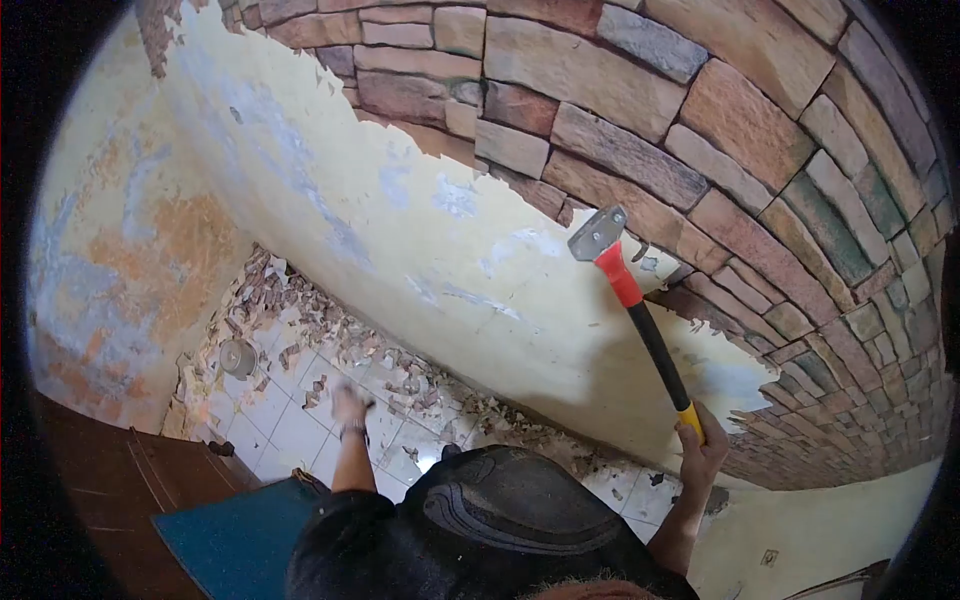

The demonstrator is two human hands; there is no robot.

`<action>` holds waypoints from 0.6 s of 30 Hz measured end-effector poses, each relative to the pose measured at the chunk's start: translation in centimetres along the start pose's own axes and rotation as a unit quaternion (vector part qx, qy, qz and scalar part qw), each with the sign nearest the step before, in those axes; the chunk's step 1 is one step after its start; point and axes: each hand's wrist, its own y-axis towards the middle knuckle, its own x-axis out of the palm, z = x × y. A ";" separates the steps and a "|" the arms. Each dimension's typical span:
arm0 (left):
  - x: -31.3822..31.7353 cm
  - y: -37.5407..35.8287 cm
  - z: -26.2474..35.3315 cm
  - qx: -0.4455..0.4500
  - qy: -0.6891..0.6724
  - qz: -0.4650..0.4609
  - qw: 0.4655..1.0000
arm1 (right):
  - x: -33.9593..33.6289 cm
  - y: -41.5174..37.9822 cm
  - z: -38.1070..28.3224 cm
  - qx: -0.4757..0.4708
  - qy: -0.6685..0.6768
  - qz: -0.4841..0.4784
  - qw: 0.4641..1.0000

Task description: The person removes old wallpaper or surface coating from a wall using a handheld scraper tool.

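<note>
My right hand (704,450) is wrapped round the yellow end of a long-handled scraper (655,345). The tool has a black shaft, a red collar and a flat metal head. Its head is up against the wall, at the torn lower edge of the stone-patterned wallpaper (590,130). Below that edge, bare yellowish wall (470,250) with pale bluish patches shows. My left hand (350,405) hangs low over the tiled floor, away from the wall. Motion smears its fingers, and a small dark shape shows beside them that I cannot make out.
Torn wallpaper scraps (365,345) litter the white floor tiles (290,430), thickest along the wall's foot. A small round container (237,358) stands near the corner. At the lower left are a brown wooden surface (110,480) and a blue-green panel (230,540). A wall socket (769,558) is at lower right.
</note>
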 end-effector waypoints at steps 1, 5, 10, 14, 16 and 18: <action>3.5 -1.6 -5.5 -0.073 -0.091 -0.044 0.992 | 0.2 0.5 -0.5 -0.022 -0.014 0.002 1.000; 6.4 -13.6 -16.8 -0.076 0.085 -0.156 0.981 | 1.1 0.5 -0.8 -0.073 -0.068 0.017 0.995; 5.6 -15.7 -20.0 -0.054 0.123 -0.132 0.982 | 2.0 1.0 -0.1 -0.090 -0.063 0.010 0.994; 7.6 -4.2 -18.0 -0.007 0.171 -0.168 0.971 | 3.5 2.7 0.8 -0.026 -0.035 -0.011 0.999; 1.8 -2.3 -7.7 0.112 0.214 -0.164 0.956 | 2.8 2.5 0.6 -0.020 -0.039 -0.035 0.998; 5.1 4.2 -7.3 0.241 0.268 -0.068 0.930 | 1.9 1.9 -0.2 -0.061 -0.048 -0.015 0.997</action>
